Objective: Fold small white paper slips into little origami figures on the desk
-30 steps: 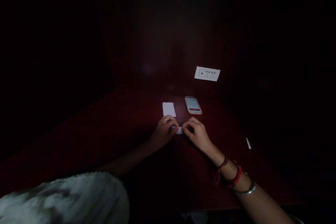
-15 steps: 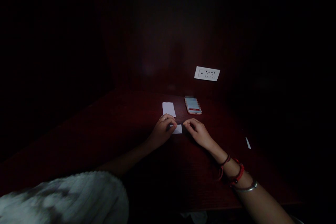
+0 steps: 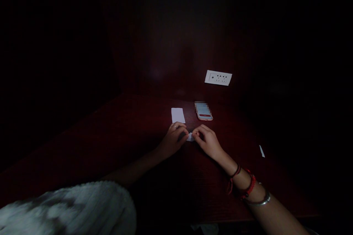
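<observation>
Between my two hands is a small white piece of paper (image 3: 190, 137), mostly covered by my fingers. My left hand (image 3: 174, 139), with a ring on one finger, pinches its left side between thumb and fingers. On the other side, my right hand (image 3: 206, 140) is closed with its fingertips on the paper's right edge. Just beyond my left hand lies a white sheet of paper (image 3: 178, 115), flat on the dark red table (image 3: 132, 125).
A phone (image 3: 203, 111) with a lit screen rests behind my right hand. Farther right is a thin white paper strip (image 3: 261, 151). A white power socket (image 3: 218, 78) is set in the back wall. Pale cloth (image 3: 82, 209) fills the lower left.
My right hand has come in to the paper, where before it was apart from it. My left hand has shifted slightly right, and less of the paper shows.
</observation>
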A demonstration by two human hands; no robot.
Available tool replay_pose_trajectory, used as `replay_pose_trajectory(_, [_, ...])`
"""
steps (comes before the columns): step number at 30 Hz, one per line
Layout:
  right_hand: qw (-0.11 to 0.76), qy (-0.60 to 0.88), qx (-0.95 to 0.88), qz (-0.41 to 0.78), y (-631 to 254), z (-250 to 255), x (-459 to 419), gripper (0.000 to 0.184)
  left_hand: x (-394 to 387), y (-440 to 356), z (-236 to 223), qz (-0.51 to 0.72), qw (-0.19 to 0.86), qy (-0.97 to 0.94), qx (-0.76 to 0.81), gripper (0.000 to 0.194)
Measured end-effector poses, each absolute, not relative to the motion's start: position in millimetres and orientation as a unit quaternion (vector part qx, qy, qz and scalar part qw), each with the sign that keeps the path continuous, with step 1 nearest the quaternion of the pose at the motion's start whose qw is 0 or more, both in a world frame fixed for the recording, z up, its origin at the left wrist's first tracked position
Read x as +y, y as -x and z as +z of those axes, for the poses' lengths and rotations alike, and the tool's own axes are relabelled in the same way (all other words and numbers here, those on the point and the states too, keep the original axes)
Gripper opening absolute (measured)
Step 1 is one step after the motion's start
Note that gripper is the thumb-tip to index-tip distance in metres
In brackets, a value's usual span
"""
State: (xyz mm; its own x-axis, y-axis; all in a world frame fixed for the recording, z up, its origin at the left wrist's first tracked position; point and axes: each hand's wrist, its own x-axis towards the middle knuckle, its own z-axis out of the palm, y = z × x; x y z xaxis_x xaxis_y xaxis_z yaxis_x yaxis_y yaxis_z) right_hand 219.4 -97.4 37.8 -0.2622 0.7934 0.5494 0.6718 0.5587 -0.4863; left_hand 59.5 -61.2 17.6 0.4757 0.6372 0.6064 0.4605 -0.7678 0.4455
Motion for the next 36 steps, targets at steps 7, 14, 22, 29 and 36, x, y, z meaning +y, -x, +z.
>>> replay_pose_trajectory(7, [0.351,0.464,-0.812,0.049,-218,38,-101,0.010,-67,-59,28,0.388,0.095,-0.866,0.301,0.009])
replay_pose_trajectory(14, [0.361,0.446,-0.815,0.075,-214,44,-105,0.011,-73,-63,29,0.377,0.079,-0.878,0.284,0.009])
replay_pose_trajectory(22, [0.382,0.480,-0.788,0.054,-246,39,-90,0.010,-50,-46,24,0.445,0.070,-0.814,0.367,0.009])
replay_pose_trajectory(29, [0.407,0.469,-0.782,0.056,-240,43,-94,0.008,-55,-53,21,0.413,0.105,-0.843,0.328,0.011])
replay_pose_trajectory(36, [0.370,0.446,-0.810,0.087,-226,42,-99,0.012,-64,-59,22,0.403,0.130,-0.852,0.307,0.011])
